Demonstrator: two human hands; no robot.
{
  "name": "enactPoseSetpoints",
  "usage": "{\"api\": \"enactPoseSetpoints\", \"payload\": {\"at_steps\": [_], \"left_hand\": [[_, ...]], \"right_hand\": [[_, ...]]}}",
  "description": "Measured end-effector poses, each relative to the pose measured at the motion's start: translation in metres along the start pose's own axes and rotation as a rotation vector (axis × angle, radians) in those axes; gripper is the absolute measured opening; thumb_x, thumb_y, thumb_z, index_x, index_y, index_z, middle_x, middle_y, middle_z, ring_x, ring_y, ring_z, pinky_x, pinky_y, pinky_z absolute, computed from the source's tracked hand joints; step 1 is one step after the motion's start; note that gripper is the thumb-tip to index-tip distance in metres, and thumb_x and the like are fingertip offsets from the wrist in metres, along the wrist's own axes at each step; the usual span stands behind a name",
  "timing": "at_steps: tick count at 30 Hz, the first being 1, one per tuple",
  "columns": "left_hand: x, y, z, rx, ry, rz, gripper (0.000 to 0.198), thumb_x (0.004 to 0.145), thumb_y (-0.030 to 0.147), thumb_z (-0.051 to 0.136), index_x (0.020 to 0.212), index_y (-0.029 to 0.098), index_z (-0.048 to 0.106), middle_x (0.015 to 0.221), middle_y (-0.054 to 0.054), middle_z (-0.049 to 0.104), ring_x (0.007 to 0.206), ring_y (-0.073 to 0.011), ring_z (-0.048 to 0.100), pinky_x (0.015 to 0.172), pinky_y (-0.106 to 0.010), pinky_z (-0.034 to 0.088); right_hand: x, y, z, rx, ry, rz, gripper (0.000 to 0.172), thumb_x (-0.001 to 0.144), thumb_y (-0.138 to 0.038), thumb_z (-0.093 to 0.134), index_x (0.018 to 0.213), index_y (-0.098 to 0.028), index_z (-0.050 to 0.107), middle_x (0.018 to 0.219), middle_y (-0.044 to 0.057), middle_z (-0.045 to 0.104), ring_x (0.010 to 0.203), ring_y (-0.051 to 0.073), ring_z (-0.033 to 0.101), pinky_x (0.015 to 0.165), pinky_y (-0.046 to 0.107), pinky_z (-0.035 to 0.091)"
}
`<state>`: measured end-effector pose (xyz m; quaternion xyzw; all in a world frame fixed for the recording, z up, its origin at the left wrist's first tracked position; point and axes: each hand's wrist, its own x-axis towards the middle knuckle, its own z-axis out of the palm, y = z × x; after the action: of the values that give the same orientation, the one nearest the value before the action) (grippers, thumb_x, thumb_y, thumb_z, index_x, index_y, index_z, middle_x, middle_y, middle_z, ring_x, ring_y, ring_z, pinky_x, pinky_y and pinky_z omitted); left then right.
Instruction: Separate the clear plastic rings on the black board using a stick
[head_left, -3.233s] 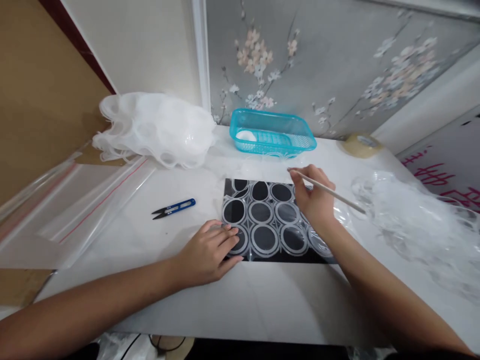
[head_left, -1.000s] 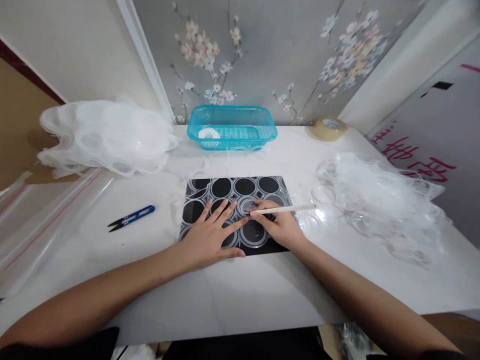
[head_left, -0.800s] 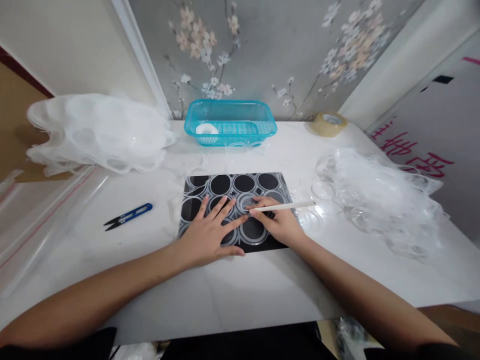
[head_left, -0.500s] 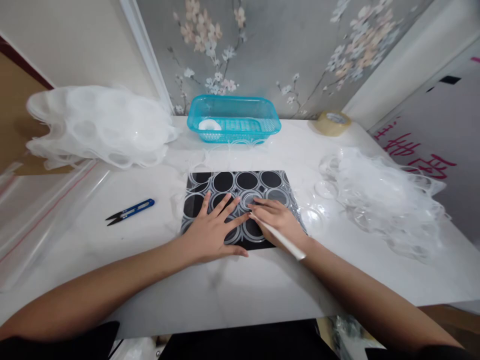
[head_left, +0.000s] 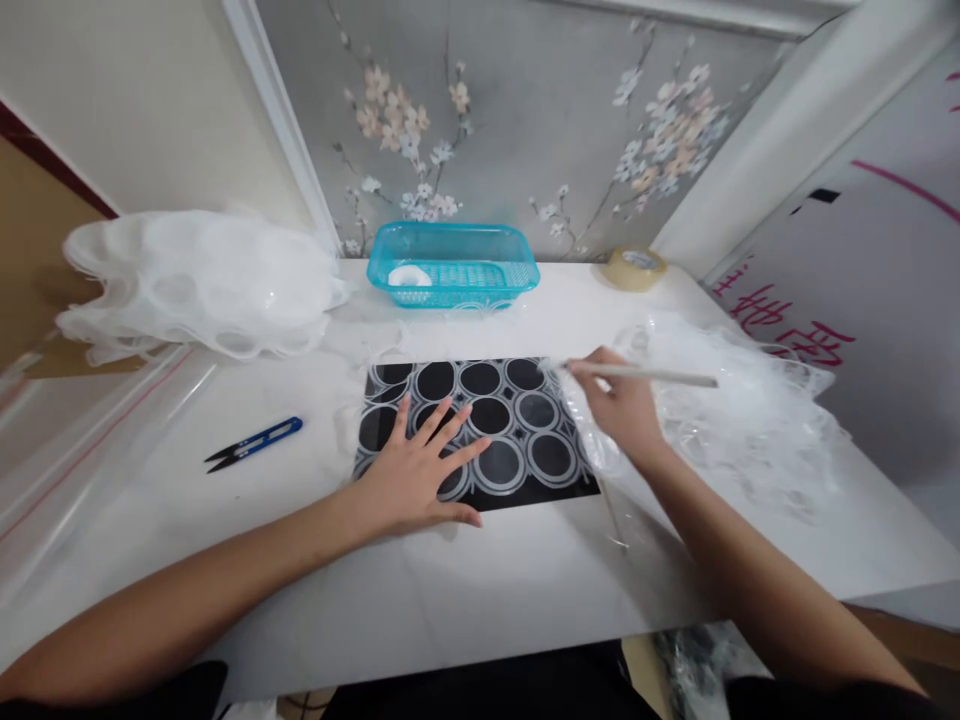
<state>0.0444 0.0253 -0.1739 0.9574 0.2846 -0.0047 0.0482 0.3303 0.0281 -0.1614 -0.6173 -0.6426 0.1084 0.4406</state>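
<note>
A black mat (head_left: pixel 480 495) lies in the middle of the white table, under a clear plastic sheet (head_left: pixel 495 420) patterned with round rings. My left hand (head_left: pixel 416 470) rests flat on the sheet's left part with its fingers spread. At the sheet's right edge my right hand (head_left: pixel 622 410) is closed round a thin white stick (head_left: pixel 652 375). That stick lies nearly level and points left. A flap of clear film (head_left: pixel 592 440) appears to be pinched in the same hand.
Blue thread snips (head_left: pixel 255 443) lie left of the mat. A turquoise basket (head_left: pixel 452 264) with a white roll stands at the back. Piles of clear plastic sheets sit at the left (head_left: pixel 195 285) and right (head_left: pixel 742 410). A tape roll (head_left: pixel 635 268) is back right.
My right hand has moved from the sheet's middle to its right edge and risen, with the stick swung level again. My left hand has stayed flat on the sheet.
</note>
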Motion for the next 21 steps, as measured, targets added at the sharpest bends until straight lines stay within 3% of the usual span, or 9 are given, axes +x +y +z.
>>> {"api": "enactPoseSetpoints", "payload": {"at_steps": [3, 7, 9, 12, 14, 15, 19, 21], "left_hand": [[0.018, 0.008, -0.006, 0.017, 0.017, 0.016, 0.083, 0.078, 0.082, 0.023, 0.146, 0.035, 0.027, 0.155, -0.011, 0.018, 0.143, -0.0375, 0.011, 0.105, -0.068, -0.008], [0.044, 0.018, -0.007, 0.013, 0.021, 0.068, 0.077, 0.082, 0.079, 0.021, 0.145, 0.036, 0.029, 0.155, -0.009, 0.021, 0.144, -0.0335, 0.010, 0.108, -0.064, -0.007], [0.051, 0.020, -0.004, 0.012, 0.021, 0.073, 0.077, 0.082, 0.079, 0.022, 0.145, 0.036, 0.029, 0.154, -0.010, 0.021, 0.143, -0.0343, 0.012, 0.108, -0.064, -0.006], [0.054, 0.021, 0.000, 0.014, 0.023, 0.064, 0.077, 0.081, 0.079, 0.025, 0.146, 0.036, 0.027, 0.154, -0.009, 0.022, 0.142, -0.0359, 0.015, 0.108, -0.065, -0.004], [0.054, 0.021, 0.002, 0.015, 0.025, 0.058, 0.078, 0.081, 0.079, 0.025, 0.146, 0.036, 0.026, 0.154, -0.010, 0.022, 0.142, -0.0362, 0.015, 0.108, -0.065, -0.003], [0.054, 0.021, 0.002, 0.012, 0.025, 0.061, 0.079, 0.081, 0.079, 0.025, 0.146, 0.036, 0.025, 0.154, -0.010, 0.022, 0.142, -0.0360, 0.015, 0.108, -0.065, -0.004], [0.055, 0.021, 0.003, 0.000, 0.016, 0.071, 0.081, 0.080, 0.080, 0.025, 0.147, 0.034, 0.026, 0.155, -0.010, 0.020, 0.143, -0.0355, 0.014, 0.108, -0.064, -0.007], [0.055, 0.021, 0.003, -0.002, 0.010, 0.061, 0.082, 0.079, 0.081, 0.026, 0.146, 0.033, 0.027, 0.154, -0.010, 0.021, 0.142, -0.0359, 0.015, 0.107, -0.065, -0.008]], "right_hand": [[-0.033, -0.001, 0.009, 0.171, -0.208, 0.086, 0.021, 0.088, -0.039, 0.054, 0.077, -0.022, 0.061, 0.084, 0.004, 0.068, 0.083, 0.022, 0.063, 0.074, 0.034, 0.047], [-0.048, -0.002, 0.022, 0.277, -0.240, 0.160, 0.022, 0.086, -0.039, 0.057, 0.075, -0.021, 0.062, 0.089, 0.005, 0.068, 0.091, 0.023, 0.063, 0.082, 0.036, 0.047], [-0.041, 0.000, 0.020, 0.310, -0.188, 0.216, 0.022, 0.086, -0.039, 0.057, 0.074, -0.021, 0.061, 0.079, 0.003, 0.066, 0.080, 0.021, 0.063, 0.074, 0.034, 0.048], [-0.028, 0.005, 0.010, 0.312, 0.043, 0.247, 0.023, 0.087, -0.039, 0.056, 0.072, -0.021, 0.058, 0.069, 0.001, 0.062, 0.070, 0.019, 0.061, 0.066, 0.031, 0.047], [-0.024, 0.006, 0.005, 0.254, 0.167, 0.177, 0.020, 0.088, -0.037, 0.055, 0.077, -0.022, 0.060, 0.078, 0.003, 0.065, 0.083, 0.022, 0.063, 0.075, 0.034, 0.049], [-0.025, 0.007, 0.004, 0.216, 0.155, 0.131, 0.017, 0.088, -0.036, 0.055, 0.079, -0.023, 0.061, 0.083, 0.004, 0.067, 0.092, 0.023, 0.062, 0.081, 0.036, 0.048], [-0.037, 0.005, 0.011, 0.184, -0.179, 0.050, 0.015, 0.087, -0.035, 0.056, 0.079, -0.025, 0.064, 0.088, 0.005, 0.069, 0.106, 0.026, 0.060, 0.091, 0.041, 0.047], [-0.043, 0.005, 0.016, 0.225, -0.244, 0.077, 0.016, 0.087, -0.036, 0.057, 0.078, -0.025, 0.065, 0.087, 0.005, 0.069, 0.105, 0.026, 0.061, 0.090, 0.040, 0.047]]}}
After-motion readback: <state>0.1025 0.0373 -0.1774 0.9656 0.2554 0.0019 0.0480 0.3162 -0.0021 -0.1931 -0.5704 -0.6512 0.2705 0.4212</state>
